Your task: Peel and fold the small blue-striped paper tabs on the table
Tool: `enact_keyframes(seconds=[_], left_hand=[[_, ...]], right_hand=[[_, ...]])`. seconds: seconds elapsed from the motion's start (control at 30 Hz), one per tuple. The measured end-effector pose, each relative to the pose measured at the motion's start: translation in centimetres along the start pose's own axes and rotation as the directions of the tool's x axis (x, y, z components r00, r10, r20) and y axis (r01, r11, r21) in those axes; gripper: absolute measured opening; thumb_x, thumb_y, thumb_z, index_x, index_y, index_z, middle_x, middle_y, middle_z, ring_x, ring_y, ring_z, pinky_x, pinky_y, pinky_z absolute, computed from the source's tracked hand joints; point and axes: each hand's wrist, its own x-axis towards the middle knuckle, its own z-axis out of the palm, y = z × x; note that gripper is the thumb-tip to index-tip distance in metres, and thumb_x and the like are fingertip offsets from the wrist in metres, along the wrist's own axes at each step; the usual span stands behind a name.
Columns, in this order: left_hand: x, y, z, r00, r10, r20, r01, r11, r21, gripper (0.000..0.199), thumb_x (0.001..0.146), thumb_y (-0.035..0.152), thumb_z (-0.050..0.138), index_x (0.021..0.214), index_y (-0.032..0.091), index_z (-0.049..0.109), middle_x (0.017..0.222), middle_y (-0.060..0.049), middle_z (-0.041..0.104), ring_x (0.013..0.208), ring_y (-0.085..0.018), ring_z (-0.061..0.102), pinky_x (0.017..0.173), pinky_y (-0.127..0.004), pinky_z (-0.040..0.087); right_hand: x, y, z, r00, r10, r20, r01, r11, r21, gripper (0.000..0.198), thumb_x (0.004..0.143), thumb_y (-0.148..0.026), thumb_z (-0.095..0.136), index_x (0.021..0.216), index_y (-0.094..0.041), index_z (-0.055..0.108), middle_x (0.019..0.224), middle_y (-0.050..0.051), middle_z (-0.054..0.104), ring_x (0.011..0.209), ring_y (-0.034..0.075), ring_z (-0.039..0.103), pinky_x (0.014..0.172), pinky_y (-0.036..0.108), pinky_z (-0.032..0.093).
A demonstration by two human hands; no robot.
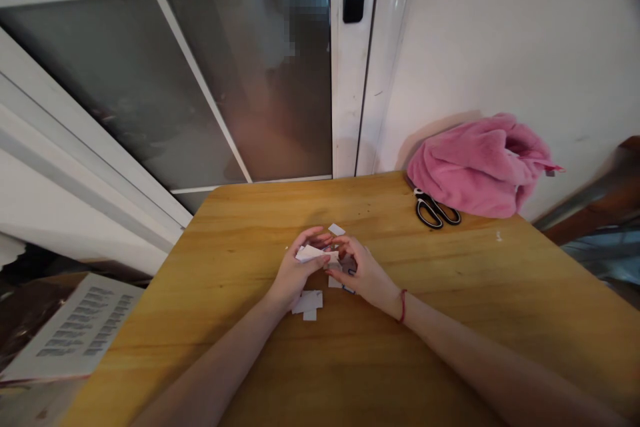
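Several small white paper slips are gripped between the thumb and fingers of my left hand, just above the wooden table. Facing it from the right, my right hand has its fingers curved and its thumb apart from them, close by the right end of the slips. I cannot tell whether its fingertips touch the paper. Below my left hand lie more white paper pieces. A single slip rests beyond my hands. Under my right hand, further pieces with dark blue marks are partly hidden.
On the wooden table, black-handled scissors lie at the back right beside a pink plush cloth. A glazed door and a white wall border the far edge. A printed cardboard box stands at lower left.
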Motion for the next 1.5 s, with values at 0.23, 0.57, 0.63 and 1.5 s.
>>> enact_keyframes(seconds=[0.23,0.57,0.63,1.5], left_hand=[[0.05,-0.13,-0.16,0.999,0.030,-0.022,-0.026,0.983,0.182,0.030,0.070,0.027,0.067,0.099,0.018,0.063,0.104,-0.007,0.064,0.099,-0.020,0.057,0.089,-0.031,0.041],[0.07,-0.28,-0.13,0.992,-0.108,0.066,0.087,0.961,0.262,0.029,0.074,0.036,0.062,0.097,0.018,0.067,0.093,-0.006,0.067,0.082,-0.016,0.060,0.073,-0.025,0.045],[0.06,-0.36,-0.17,0.993,-0.104,0.057,0.083,0.953,0.292,0.025,0.074,0.036,0.062,0.088,0.017,0.069,0.086,-0.005,0.068,0.076,-0.015,0.059,0.070,-0.023,0.045],[-0.09,-0.10,0.19,0.999,0.005,-0.043,0.007,0.962,0.271,0.028,0.062,0.025,0.073,0.082,0.018,0.054,0.061,0.006,0.051,0.058,-0.008,0.051,0.059,-0.019,0.040]], right_hand=[[0.23,0.90,0.00,0.995,0.104,-0.001,-0.104,0.991,0.083,0.024,0.074,-0.030,0.063,0.095,-0.020,0.056,0.072,-0.001,0.056,0.067,0.013,0.053,0.063,0.025,0.043],[0.29,0.95,0.02,0.988,0.132,0.079,-0.152,0.921,0.360,0.029,0.085,-0.035,0.047,0.110,-0.021,0.046,0.088,0.003,0.063,0.079,0.017,0.060,0.072,0.029,0.047],[0.17,0.96,0.08,0.987,0.138,0.082,-0.158,0.921,0.356,0.027,0.085,-0.036,0.047,0.108,-0.021,0.044,0.083,0.002,0.061,0.075,0.016,0.059,0.070,0.029,0.047],[0.16,0.31,-0.31,0.980,0.166,-0.110,-0.142,0.971,0.194,0.021,0.077,-0.037,0.058,0.087,-0.019,0.058,0.080,0.002,0.061,0.071,0.014,0.054,0.063,0.025,0.045]])
